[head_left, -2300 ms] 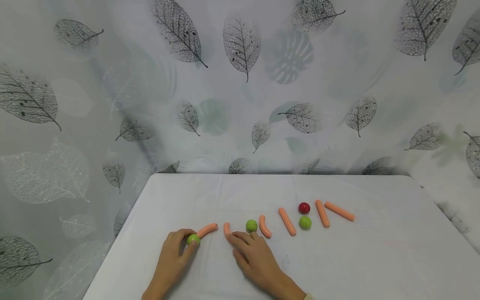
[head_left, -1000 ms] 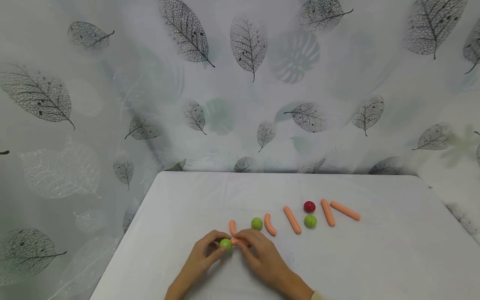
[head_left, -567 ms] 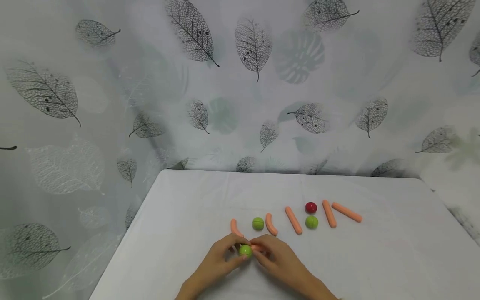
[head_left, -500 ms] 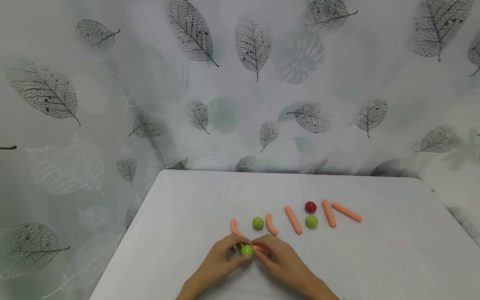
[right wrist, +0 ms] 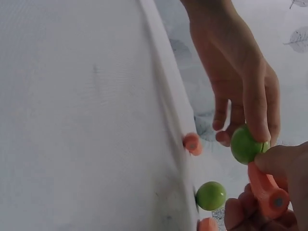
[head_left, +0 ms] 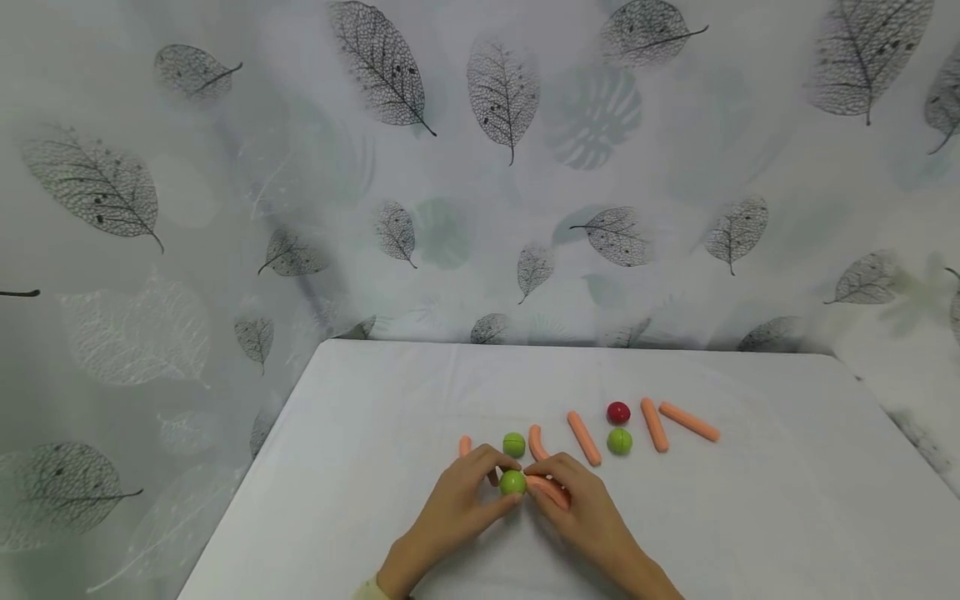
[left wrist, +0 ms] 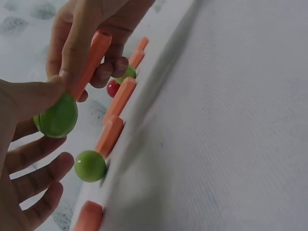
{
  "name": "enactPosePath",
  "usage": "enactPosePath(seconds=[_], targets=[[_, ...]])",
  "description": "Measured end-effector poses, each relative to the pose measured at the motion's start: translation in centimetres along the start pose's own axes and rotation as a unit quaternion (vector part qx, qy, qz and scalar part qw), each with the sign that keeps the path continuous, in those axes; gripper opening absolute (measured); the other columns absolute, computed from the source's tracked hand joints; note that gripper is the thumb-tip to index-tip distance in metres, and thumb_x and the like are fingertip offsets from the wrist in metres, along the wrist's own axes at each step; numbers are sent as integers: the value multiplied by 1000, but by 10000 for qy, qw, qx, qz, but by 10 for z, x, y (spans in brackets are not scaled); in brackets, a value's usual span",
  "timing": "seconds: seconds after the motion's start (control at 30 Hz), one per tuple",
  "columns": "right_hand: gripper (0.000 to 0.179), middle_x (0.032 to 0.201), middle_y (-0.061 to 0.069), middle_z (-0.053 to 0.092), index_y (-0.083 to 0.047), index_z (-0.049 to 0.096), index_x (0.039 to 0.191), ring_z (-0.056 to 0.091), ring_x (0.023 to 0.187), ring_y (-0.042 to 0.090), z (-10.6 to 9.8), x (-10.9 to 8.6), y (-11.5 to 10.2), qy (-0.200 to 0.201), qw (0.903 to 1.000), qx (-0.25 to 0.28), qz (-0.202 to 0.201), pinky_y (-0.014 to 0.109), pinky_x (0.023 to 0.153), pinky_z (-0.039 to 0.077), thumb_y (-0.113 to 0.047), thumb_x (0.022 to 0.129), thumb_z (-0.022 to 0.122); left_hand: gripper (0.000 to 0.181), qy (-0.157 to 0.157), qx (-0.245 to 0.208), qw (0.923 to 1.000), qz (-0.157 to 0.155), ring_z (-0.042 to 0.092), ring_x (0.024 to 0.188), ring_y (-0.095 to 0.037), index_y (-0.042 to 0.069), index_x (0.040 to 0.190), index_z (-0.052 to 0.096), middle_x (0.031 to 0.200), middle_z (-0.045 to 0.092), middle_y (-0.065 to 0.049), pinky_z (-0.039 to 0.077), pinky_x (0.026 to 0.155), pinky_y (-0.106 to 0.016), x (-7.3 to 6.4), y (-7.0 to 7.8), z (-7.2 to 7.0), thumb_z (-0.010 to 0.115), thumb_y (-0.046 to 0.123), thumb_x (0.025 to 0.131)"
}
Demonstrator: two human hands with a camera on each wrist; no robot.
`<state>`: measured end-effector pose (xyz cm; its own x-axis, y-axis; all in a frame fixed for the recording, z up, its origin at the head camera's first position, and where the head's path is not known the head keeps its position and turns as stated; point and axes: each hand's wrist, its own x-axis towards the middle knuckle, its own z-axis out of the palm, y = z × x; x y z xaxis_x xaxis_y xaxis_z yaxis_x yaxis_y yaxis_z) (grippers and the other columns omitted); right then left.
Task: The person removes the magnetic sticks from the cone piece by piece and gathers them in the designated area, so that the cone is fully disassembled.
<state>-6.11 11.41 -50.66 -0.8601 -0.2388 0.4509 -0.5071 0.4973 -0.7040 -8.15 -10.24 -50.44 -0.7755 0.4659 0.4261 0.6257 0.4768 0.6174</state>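
My left hand [head_left: 461, 504] pinches a glossy green ball [head_left: 513, 482] between thumb and fingertips. Just to its right, my right hand [head_left: 592, 517] holds a short curved orange rod [head_left: 553, 493] by the end near the ball. The rod's end meets the ball in the left wrist view, where ball [left wrist: 58, 118] and rod [left wrist: 92, 65] are held above the white tabletop. From the right wrist, the rod's free end [right wrist: 277, 201] shows a grey spot at its centre. Fingers hide part of the rod.
Behind the hands lie two curved orange rods [head_left: 538, 443] and a green ball [head_left: 513, 444], one rod partly covered by the left hand. Farther right are straight orange rods [head_left: 584, 438], a red ball [head_left: 618, 412] and another green ball [head_left: 619, 441]. A leaf-patterned curtain hangs behind the white table [head_left: 375, 400].
The left hand has carried the ball and its attached rod rightward. The right hand left the curved rod it was touching and took hold of the carried one, which now slants down to the right.
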Motion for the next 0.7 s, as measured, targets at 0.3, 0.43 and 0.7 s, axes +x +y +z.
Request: enactPosePath(seconds=[0.3,0.43,0.7], targets=[[29,93,-14,61,-19,70,102,50,75,-5,13,-1,-1,339,9990,-3,298,17,61,48,-1,84,83,38,231,720,9969,-201,60,81,-8,21,113,69,103,67,11,49,75,-19,5,3,0,89,33,82],[32,92,-14,59,-19,68,99,47,70,-7,17,-4,-3,520,9982,-243,200,15,58,46,2,81,84,37,293,870,9954,-274,59,78,-7,21,110,69,100,66,12,46,73,-18,2,3,1,88,35,82],[27,92,-12,62,-15,69,102,48,69,-7,3,-1,0,714,9958,-528,227,15,58,47,-1,84,84,37,668,829,9926,-591,60,75,-8,18,109,69,98,65,13,48,72,-20,5,-4,-10,91,27,81]])
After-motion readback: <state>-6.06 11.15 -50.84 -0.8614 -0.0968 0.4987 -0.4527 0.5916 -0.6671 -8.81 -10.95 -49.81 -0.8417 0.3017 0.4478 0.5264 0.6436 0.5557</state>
